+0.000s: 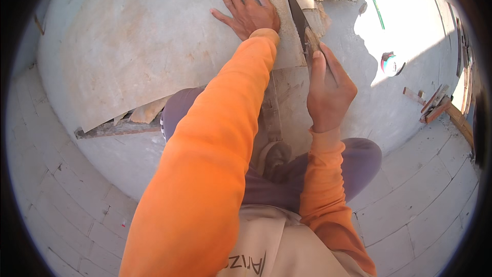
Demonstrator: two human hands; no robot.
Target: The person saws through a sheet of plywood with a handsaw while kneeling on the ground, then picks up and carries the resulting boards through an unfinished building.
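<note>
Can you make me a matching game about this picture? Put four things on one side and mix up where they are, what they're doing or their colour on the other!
Things:
1. Left hand
2. Right hand
3. Thin green strip
4. Sleeves

Match with:
A. Orange
B. Gripping a bladed tool
C. Lying in bright sunlight
D. Spread flat on the big pale sheet

Right pairs: 1-D, 2-B, 3-C, 4-A
</note>
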